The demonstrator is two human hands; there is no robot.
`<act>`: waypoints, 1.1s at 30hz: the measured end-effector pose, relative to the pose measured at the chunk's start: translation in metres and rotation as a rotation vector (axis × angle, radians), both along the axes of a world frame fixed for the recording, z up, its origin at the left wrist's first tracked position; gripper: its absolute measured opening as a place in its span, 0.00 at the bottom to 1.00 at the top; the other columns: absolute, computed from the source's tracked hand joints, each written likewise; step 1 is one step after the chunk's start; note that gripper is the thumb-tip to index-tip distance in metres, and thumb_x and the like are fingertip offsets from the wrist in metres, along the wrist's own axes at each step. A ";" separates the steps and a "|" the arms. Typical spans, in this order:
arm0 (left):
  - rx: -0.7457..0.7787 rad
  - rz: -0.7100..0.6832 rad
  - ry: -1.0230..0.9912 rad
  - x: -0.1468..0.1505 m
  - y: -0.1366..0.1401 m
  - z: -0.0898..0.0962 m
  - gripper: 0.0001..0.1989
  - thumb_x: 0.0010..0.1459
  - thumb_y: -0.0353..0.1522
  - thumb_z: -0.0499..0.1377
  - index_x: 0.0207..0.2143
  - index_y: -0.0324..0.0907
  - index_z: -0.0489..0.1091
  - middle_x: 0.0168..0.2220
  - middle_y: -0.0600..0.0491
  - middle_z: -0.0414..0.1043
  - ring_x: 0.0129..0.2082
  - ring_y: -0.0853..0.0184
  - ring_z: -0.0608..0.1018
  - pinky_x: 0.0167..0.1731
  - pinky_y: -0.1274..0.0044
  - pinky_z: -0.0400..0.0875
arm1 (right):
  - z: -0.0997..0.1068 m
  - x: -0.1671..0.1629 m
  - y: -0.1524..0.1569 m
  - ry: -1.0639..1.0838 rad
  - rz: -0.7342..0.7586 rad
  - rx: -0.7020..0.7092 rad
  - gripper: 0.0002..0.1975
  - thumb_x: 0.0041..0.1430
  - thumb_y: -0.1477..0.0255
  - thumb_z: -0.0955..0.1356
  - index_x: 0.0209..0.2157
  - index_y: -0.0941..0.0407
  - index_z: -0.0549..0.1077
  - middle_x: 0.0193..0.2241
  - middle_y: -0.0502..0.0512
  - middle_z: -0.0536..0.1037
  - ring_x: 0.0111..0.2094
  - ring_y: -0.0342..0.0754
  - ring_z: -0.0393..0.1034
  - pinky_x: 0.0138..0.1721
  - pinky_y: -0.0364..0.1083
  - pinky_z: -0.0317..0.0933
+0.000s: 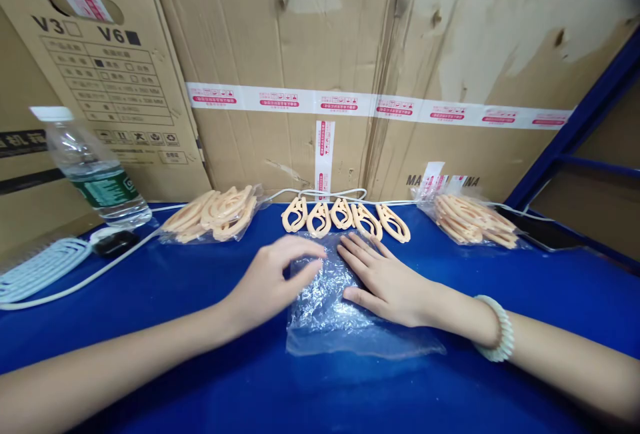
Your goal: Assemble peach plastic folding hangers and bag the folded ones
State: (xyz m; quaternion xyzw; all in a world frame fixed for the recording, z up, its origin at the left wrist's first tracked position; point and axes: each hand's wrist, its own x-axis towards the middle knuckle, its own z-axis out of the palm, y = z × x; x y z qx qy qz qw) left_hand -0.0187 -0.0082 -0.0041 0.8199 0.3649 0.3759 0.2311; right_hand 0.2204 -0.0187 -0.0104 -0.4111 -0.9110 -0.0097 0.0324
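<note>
Bag (325, 304): it lies flat and crinkled on the blue table (225, 387), between and under your hands. To smooth it well, you would do best to press with a broad palm and stroke from the middle outward, lightly, so that the thin film does not bunch or slide. Your right hand (400, 284) lies palm down over the bag's right part, fingers straight and a little spread, thumb out, gripping nothing; its forearm slants in from the right. Your left hand (273, 277) is at the bag's left edge, wrist bent, thumb and forefinger parted in an open curve; you cannot tell whether their tips touch the film. Five hangers (341, 203) stand in a row just beyond the bag. Farther out, one hanger pack (230, 214) lies left of it, another pack (473, 217) right.
</note>
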 end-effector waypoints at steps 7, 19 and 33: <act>-0.188 0.266 -0.067 -0.020 0.053 -0.017 0.12 0.59 0.40 0.58 0.37 0.40 0.68 0.33 0.50 0.77 0.35 0.59 0.79 0.41 0.63 0.72 | 0.001 -0.003 -0.006 -0.002 -0.001 -0.036 0.41 0.68 0.47 0.54 0.69 0.63 0.47 0.69 0.67 0.43 0.69 0.68 0.32 0.65 0.71 0.34; -0.137 0.319 -0.097 -0.028 0.061 0.010 0.06 0.53 0.32 0.61 0.33 0.39 0.70 0.24 0.56 0.70 0.25 0.66 0.75 0.30 0.73 0.70 | 0.003 -0.001 -0.008 -0.058 -0.021 -0.010 0.38 0.68 0.48 0.54 0.69 0.60 0.49 0.69 0.66 0.47 0.68 0.70 0.38 0.63 0.73 0.36; 0.146 -0.300 0.393 -0.002 -0.066 0.000 0.08 0.59 0.23 0.54 0.39 0.43 0.63 0.49 0.48 0.70 0.48 0.59 0.72 0.48 0.64 0.69 | 0.014 0.022 0.021 -0.007 -0.065 0.099 0.33 0.71 0.60 0.57 0.70 0.56 0.42 0.70 0.60 0.43 0.70 0.61 0.36 0.64 0.68 0.45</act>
